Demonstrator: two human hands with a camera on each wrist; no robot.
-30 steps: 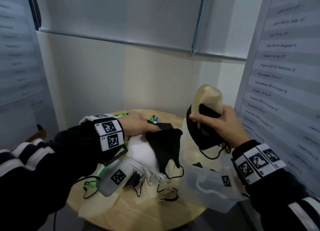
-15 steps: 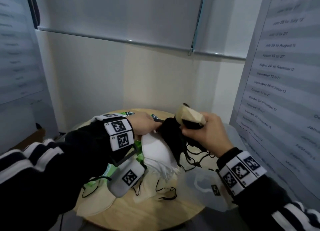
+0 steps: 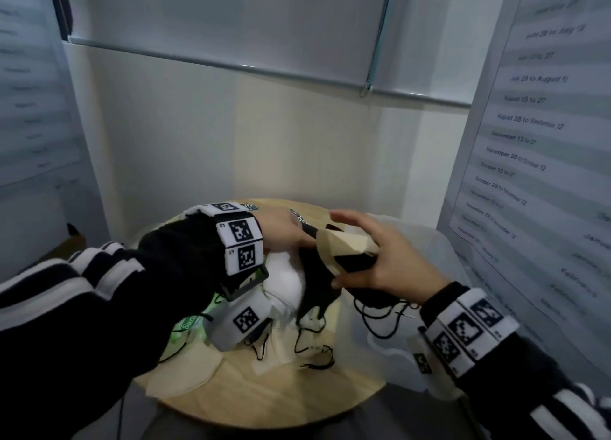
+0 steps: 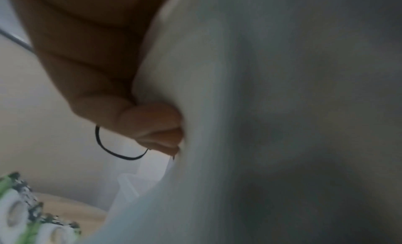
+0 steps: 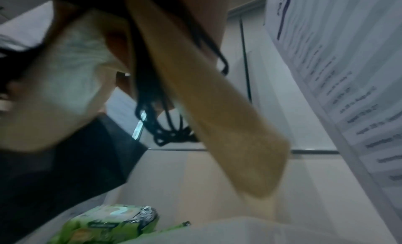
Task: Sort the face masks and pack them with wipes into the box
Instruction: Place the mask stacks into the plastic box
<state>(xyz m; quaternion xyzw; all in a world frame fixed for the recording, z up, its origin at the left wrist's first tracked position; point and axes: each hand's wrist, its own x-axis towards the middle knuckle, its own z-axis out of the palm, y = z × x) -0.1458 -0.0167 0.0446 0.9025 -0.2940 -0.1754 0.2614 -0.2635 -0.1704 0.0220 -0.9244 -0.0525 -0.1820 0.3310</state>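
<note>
Over the round wooden table (image 3: 264, 396) my two hands meet. My left hand (image 3: 297, 238) grips a white mask (image 3: 287, 284) and a black mask (image 3: 317, 287) that hangs down; in the left wrist view its curled fingers (image 4: 152, 124) pinch the white mask (image 4: 239, 110) with a black ear loop beneath. My right hand (image 3: 335, 249) holds a folded beige mask (image 3: 344, 244) and a black mask (image 3: 357, 261) against its thumb, ear loops dangling. The right wrist view shows that beige mask (image 5: 217, 110). A green wipes pack (image 3: 188, 327) lies under my left wrist.
A clear plastic box (image 3: 396, 340) stands at the table's right edge, below my right wrist. More beige masks (image 3: 185, 373) and black ear loops (image 3: 314, 357) lie on the near part of the table. A wall with printed sheets (image 3: 529, 142) rises close on the right.
My right hand has come down and to the left with its beige and black masks, until it meets the masks in my left hand. Its fingers have loosened and spread.
</note>
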